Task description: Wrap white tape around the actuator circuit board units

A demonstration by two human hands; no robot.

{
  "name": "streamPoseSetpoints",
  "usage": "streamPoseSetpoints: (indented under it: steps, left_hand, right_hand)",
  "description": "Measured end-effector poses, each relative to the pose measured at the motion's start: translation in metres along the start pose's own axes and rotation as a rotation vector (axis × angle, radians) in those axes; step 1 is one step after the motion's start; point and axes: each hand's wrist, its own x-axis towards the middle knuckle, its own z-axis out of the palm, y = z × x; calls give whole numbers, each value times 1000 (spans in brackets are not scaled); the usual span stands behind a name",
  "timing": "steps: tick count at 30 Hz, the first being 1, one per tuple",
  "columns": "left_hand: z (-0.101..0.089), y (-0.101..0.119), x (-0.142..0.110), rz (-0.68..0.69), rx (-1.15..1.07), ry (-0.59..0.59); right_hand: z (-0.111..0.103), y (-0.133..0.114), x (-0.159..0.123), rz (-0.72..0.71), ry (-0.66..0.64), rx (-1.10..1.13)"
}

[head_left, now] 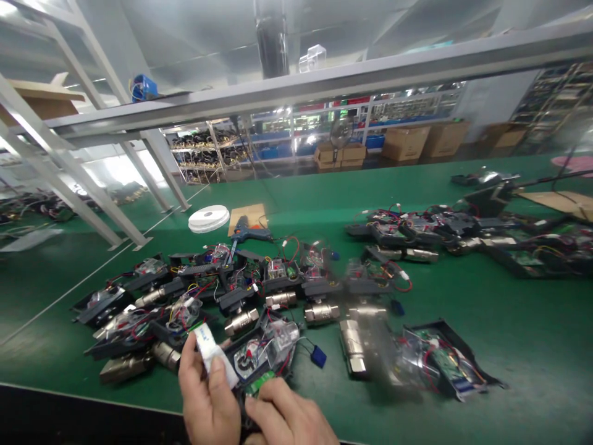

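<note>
Fingers [210, 364] of my left hand [206, 395] are curled around a small white tube [214, 357], its tip tilted up toward eleven o'clock, while my right hand [290, 417] rests with its fingers closed on the near edge of a black module [264, 358] — an open housing with a green circuit board, red and blue wires and a clear cover, lying on the green desk [509, 346] just at twelve o'clock from my hands. By my reading, I am at the point of dosing something from the tube onto this module; the next move calls for steadying the housing and bringing the nozzle down to the right spot among the wires, which I cannot make out exactly. More modules with brass fittings [319, 312] lie in a loose heap from nine to one o'clock, another heap at two o'clock. A blue glue gun [248, 233] and a white tape roll [209, 219] sit farther off toward twelve. Cardboard boxes [405, 143] stand far back; what they hold is not visible.
</note>
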Motion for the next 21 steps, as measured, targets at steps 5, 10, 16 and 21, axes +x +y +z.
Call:
streamPoseSetpoints:
  steps: [5, 10, 16, 21]
  left_hand:
    - [4, -2, -16, 105, -50, 120]
    - [-2, -4, -34, 208, 91, 92]
    - [-21, -26, -30, 440, 118, -95]
    - [-17, -26, -29, 583, 134, -10]
  right_hand:
    - [1, 10, -7, -1, -1, 177]
    - [7, 7, -3, 95, -36, 271]
    - [-40, 20, 24, 282, -331, 587]
    - [-72, 62, 55, 265, -631, -143]
